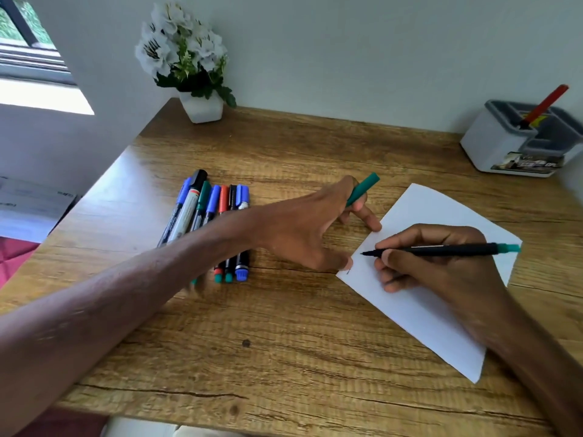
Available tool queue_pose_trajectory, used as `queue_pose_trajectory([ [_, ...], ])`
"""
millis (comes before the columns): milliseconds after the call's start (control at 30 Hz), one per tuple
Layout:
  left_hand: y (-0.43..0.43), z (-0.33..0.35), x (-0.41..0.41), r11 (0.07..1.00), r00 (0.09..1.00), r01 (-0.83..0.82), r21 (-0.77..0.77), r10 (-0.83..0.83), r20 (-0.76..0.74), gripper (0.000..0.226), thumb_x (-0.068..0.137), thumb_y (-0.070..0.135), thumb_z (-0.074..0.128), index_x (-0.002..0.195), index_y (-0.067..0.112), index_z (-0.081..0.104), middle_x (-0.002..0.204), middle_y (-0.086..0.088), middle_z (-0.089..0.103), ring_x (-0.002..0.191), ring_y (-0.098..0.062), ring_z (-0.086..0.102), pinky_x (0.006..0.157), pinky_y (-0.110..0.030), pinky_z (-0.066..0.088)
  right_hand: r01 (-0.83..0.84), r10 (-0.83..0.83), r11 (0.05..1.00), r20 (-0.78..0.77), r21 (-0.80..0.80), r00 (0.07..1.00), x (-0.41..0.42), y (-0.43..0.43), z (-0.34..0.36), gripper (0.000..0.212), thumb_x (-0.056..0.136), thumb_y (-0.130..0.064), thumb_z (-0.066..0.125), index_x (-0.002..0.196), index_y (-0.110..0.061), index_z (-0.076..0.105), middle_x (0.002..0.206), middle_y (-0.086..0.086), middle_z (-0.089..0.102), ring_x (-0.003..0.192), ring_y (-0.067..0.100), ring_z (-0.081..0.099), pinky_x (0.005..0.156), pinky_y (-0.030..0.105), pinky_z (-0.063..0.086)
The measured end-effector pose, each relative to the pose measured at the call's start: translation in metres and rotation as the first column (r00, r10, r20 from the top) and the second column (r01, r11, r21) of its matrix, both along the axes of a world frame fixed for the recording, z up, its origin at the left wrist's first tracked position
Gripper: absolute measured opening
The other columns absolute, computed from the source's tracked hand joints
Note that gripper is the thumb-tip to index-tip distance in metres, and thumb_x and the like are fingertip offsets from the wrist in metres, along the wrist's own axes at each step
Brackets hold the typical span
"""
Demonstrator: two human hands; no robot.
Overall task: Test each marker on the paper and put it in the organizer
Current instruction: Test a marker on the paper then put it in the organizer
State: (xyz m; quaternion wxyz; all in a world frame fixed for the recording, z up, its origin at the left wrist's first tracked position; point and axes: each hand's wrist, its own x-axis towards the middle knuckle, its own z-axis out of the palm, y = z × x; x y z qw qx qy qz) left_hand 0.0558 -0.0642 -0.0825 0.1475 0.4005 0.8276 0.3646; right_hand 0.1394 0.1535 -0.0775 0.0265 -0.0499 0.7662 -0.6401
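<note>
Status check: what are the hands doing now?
Right hand holds green marker, tip on paper. Left hand holds cap, pins paper. Nothing in the way.

No writing can be read anywhere. The white marker [186, 212] in the row near the desk's [284, 342] left edge carries dark print along its barrel, too blurred to make out, and the label on the front of the organizer [517, 143] at the far right corner is likewise illegible. A tiny scribble sits at the left corner of the paper [419, 310]; it forms no letters.
</note>
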Motion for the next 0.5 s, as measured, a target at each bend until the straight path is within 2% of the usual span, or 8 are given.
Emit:
queue_pose_trajectory([
  [100, -0.002, -0.001, -0.002, 1.000, 1.000, 0.008, -0.006, -0.008, 0.016, 0.062, 0.085, 0.024, 0.082, 0.112, 0.026, 0.026, 0.136, 0.018, 0.049, 0.119, 0.001, 0.041, 0.090, 0.003, 0.031, 0.014, 0.011, 0.988, -0.157, 0.157, 0.988, -0.002, -0.009, -0.005, 0.020, 0.084, 0.012, 0.069, 0.078, -0.005, 0.077, 0.064, 0.013, 0.072, 0.050, 0.028, 0.067, 0.052, 0.030, 0.057],
  [200, -0.002, -0.003, -0.004, 1.000, 0.999, 0.001, -0.009, -0.001, 0.034, 0.064, 0.084, 0.026, 0.083, 0.116, 0.022, 0.028, 0.138, 0.017, 0.049, 0.121, 0.004, 0.040, 0.092, 0.001, 0.032, 0.059, 0.018, 0.958, -0.265, 0.281, 0.964, -0.002, -0.016, -0.009, 0.019, 0.079, 0.004, 0.073, 0.075, -0.014, 0.078, 0.067, -0.004, 0.075, 0.059, 0.012, 0.071, 0.058, 0.017, 0.054],
  [267, -0.003, -0.004, -0.004, 1.000, 0.999, -0.007, -0.009, 0.008, 0.044, 0.064, 0.084, 0.027, 0.083, 0.118, 0.018, 0.029, 0.138, 0.019, 0.049, 0.121, 0.005, 0.040, 0.093, 0.000, 0.033, 0.096, 0.005, 0.946, -0.311, 0.310, 0.950, 0.000, -0.016, -0.010, 0.018, 0.077, 0.001, 0.076, 0.075, -0.018, 0.078, 0.071, -0.007, 0.076, 0.068, 0.010, 0.074, 0.062, 0.016, 0.055],
  [400, -0.004, -0.004, -0.004, 1.000, 0.998, -0.019, -0.013, 0.020, 0.064, 0.065, 0.084, 0.028, 0.083, 0.119, 0.020, 0.028, 0.126, 0.032, 0.046, 0.120, 0.010, 0.039, 0.090, 0.002, 0.032, 0.127, -0.016, 0.941, -0.334, 0.313, 0.943, 0.002, -0.015, -0.011, 0.012, 0.076, -0.008, 0.079, 0.075, -0.019, 0.078, 0.071, -0.006, 0.076, 0.068, 0.013, 0.073, 0.060, 0.023, 0.058],
  [500, -0.003, -0.004, -0.004, 1.000, 0.997, -0.026, -0.014, 0.027, 0.068, 0.066, 0.084, 0.028, 0.083, 0.119, 0.019, 0.028, 0.126, 0.032, 0.046, 0.121, 0.010, 0.039, 0.090, 0.002, 0.033, 0.137, -0.019, 0.934, -0.336, 0.331, 0.942, 0.002, -0.015, -0.012, 0.021, 0.077, 0.001, 0.080, 0.074, -0.019, 0.078, 0.072, -0.006, 0.076, 0.067, 0.013, 0.072, 0.059, 0.022, 0.057],
])
